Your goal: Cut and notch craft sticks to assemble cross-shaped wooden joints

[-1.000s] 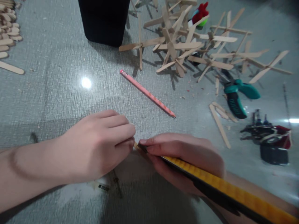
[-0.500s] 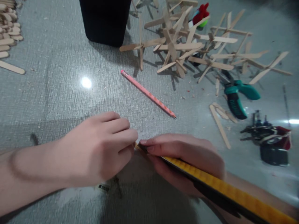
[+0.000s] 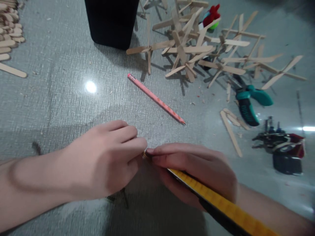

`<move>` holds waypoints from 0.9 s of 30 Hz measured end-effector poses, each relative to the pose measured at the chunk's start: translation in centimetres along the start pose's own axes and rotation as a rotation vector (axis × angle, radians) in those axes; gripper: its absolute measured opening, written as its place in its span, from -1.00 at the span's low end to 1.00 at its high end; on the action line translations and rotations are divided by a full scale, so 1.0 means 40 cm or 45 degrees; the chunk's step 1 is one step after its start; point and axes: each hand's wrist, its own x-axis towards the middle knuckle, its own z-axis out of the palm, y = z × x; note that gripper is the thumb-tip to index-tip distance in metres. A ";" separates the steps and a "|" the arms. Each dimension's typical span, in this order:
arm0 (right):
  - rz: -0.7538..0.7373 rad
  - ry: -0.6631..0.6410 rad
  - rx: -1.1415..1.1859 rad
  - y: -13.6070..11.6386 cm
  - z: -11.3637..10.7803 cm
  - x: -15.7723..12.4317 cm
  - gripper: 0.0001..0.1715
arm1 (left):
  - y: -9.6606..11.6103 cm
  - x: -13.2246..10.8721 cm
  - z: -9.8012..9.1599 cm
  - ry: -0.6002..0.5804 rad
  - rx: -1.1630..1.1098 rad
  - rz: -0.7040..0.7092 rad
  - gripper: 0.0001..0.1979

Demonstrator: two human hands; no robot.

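Note:
My left hand [image 3: 108, 160] is closed, knuckles up, with its fingertips pinched over something small that they hide. Its fingers meet the tip of my right hand's thumb and forefinger. My right hand [image 3: 197, 170] wraps around a long yellow-and-black tool [image 3: 216, 198], which slants from the lower right up to the left fingertips. What kind of tool it is cannot be made out, as the hand covers its front end. A thin yellowish bit [image 3: 145, 154] shows between the two hands. Just beyond them a pink pencil [image 3: 157, 99] lies on the grey textured table [image 3: 61, 108].
Crossed wooden stick assemblies [image 3: 182, 49] crowd the back right, beside a black container [image 3: 112, 24]. Teal-handled pliers [image 3: 247, 105], loose sticks [image 3: 231, 132] and a dark cluster of tools [image 3: 283, 144] lie to the right. A stick pile [image 3: 11, 28] is at far left.
The yellow-and-black tool has shifted a little down and left in my right hand's grip. Both hands have moved slightly; the things on the table stay put.

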 end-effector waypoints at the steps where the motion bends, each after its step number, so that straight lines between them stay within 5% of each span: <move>1: -0.044 0.004 -0.013 -0.003 -0.001 0.004 -0.76 | 0.002 0.000 0.001 -0.005 -0.001 -0.002 -0.73; 17: -0.124 0.038 -0.225 -0.030 0.004 0.000 -0.85 | 0.010 0.000 -0.015 -0.058 0.037 0.048 -0.66; 27: -0.096 0.201 -0.198 -0.022 0.009 -0.001 -0.75 | 0.009 0.006 -0.010 -0.071 0.150 0.080 -0.66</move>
